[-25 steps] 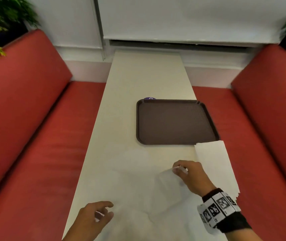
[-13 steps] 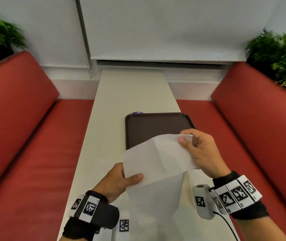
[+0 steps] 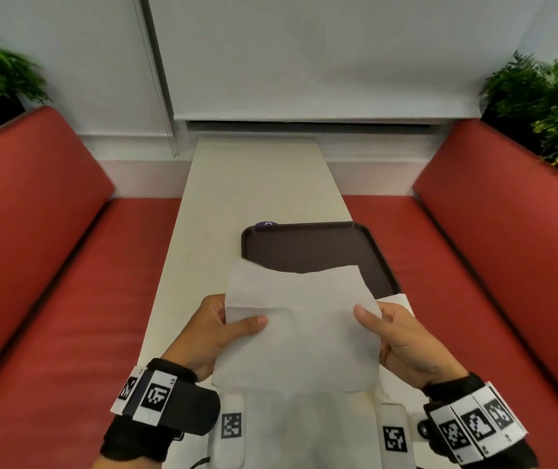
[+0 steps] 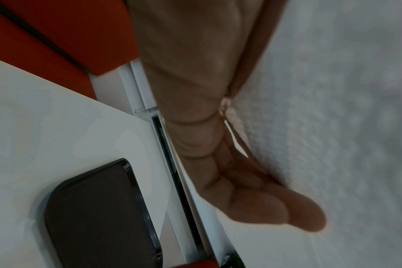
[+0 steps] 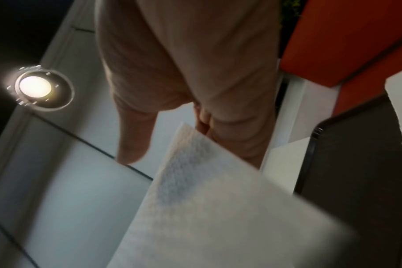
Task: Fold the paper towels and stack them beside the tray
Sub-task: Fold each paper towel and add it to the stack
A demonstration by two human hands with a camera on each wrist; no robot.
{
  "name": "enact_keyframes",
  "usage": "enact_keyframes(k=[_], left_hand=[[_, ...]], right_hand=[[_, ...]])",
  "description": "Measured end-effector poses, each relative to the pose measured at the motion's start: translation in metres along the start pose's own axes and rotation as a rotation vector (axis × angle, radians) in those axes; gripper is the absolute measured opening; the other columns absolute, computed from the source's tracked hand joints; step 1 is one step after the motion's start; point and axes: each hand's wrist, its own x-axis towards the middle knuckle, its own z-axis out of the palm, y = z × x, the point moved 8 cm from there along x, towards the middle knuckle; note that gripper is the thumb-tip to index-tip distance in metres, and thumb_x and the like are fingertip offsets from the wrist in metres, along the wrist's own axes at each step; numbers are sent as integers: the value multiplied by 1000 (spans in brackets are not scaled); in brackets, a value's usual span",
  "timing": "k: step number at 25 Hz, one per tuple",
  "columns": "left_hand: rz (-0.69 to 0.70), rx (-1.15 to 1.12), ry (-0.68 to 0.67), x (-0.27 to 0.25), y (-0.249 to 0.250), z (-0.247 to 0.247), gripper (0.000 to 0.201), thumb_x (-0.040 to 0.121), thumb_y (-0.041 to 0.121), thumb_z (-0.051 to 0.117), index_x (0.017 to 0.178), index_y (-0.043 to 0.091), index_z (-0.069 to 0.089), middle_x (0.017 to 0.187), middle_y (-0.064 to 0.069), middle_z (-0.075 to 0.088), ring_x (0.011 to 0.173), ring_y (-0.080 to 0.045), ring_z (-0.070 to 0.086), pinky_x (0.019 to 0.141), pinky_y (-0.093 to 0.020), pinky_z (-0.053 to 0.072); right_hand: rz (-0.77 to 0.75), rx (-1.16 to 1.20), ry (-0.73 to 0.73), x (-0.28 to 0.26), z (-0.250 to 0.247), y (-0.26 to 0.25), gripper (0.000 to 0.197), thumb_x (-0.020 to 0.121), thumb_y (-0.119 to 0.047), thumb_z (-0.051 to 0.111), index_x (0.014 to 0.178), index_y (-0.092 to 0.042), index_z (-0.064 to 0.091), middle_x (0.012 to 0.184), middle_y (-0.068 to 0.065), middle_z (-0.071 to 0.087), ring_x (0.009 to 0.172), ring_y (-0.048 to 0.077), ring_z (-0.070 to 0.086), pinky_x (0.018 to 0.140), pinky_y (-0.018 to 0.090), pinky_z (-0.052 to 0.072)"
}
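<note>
Paper towel (image 3: 299, 333) held up off the counter (image 3: 257, 184), between the person and the tray (image 3: 321, 252), its top edge hiding the tray's near rim. Left hand (image 3: 216, 330) pinches the 9 o'clock edge, thumb on the near face, fingers flat behind. Right hand (image 3: 403, 336) at the 3 o'clock edge with thumb laid on the sheet; its grip looks lighter, and the right wrist view shows thumb and fingers parted around the edge. Fold likely just starting: best to match the top corners first, keep the sheet taut between both hands, then lay it down and crease with flat fingers. More white paper (image 3: 403, 297) lies at 3 o'clock by the tray's near right corner, close to the counter's right edge. Open counter at 9 o'clock of the tray and beyond it at 12; red benches (image 3: 50, 282) drop away on both sides
</note>
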Motion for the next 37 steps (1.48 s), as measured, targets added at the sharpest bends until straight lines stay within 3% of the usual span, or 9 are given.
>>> enact_keyframes(k=[6, 12, 16, 19, 20, 24, 28, 32, 37], left_hand=[[-8, -72, 40, 1, 1, 4, 73, 40, 48, 88, 103, 16, 68, 105, -9, 71, 95, -26, 68, 73, -34, 58], [40, -13, 109, 6, 12, 4, 21, 78, 13, 68, 97, 5, 69, 95, -13, 73, 85, -27, 69, 68, -31, 56], [48, -88, 122, 5, 16, 7, 12, 77, 6, 69, 88, 9, 71, 85, -8, 73, 75, -21, 69, 58, -25, 55], [3, -139, 87, 7, 12, 8, 23, 83, 0, 55, 70, 14, 68, 80, -9, 64, 67, -24, 63, 49, -28, 51], [-19, -162, 73, 8, 11, 9, 28, 87, -1, 49, 71, 14, 65, 80, -10, 62, 67, -24, 61, 48, -27, 51], [-69, -256, 72, 10, 6, 10, 12, 84, 11, 49, 78, 14, 59, 84, -11, 59, 73, -26, 59, 51, -26, 50], [-168, -271, 134, 10, 0, 11, 20, 89, 20, 43, 81, 11, 59, 86, -14, 62, 74, -29, 59, 52, -29, 51], [-102, -49, 95, 13, -1, 19, 3, 85, 11, 61, 88, 10, 60, 86, -15, 68, 78, -32, 65, 61, -34, 56], [-34, 308, 131, 34, -27, 36, 9, 85, 9, 65, 84, 18, 65, 93, -28, 63, 75, -37, 59, 71, -39, 48]], right_hand=[[-139, -137, 77, 1, -9, -15, 53, 67, -35, 83, 108, -3, 69, 110, 17, 70, 99, 31, 68, 76, 32, 57], [-214, -101, 49, 0, -14, -25, 57, 63, -36, 84, 105, -2, 70, 112, 19, 69, 100, 32, 68, 77, 34, 57], [-248, -74, 59, -4, -19, -26, 39, 59, -31, 86, 90, -10, 76, 97, 12, 73, 86, 25, 70, 69, 31, 58], [-229, -83, 77, -7, -21, -30, 6, 76, -10, 71, 70, -9, 72, 76, 12, 69, 65, 21, 65, 51, 26, 52], [-216, -103, 95, -7, -25, -27, 23, 83, -1, 59, 66, -11, 70, 74, 12, 67, 63, 21, 64, 48, 26, 50], [-182, -117, 116, -11, -32, -21, 46, 91, 10, 42, 60, -12, 67, 75, 13, 65, 66, 22, 62, 51, 26, 48], [-208, -69, 173, -21, -40, -20, 27, 77, 5, 47, 60, 1, 67, 60, 12, 60, 52, 15, 56, 45, 21, 42], [-217, -40, 214, -32, -51, -13, 23, 88, -2, 55, 69, 10, 61, 59, 6, 60, 51, 11, 55, 45, 18, 44], [-109, -256, 426, -56, -82, 27, 5, 76, 2, 72, 78, 4, 68, 57, -1, 56, 47, 9, 48, 49, 19, 43]])
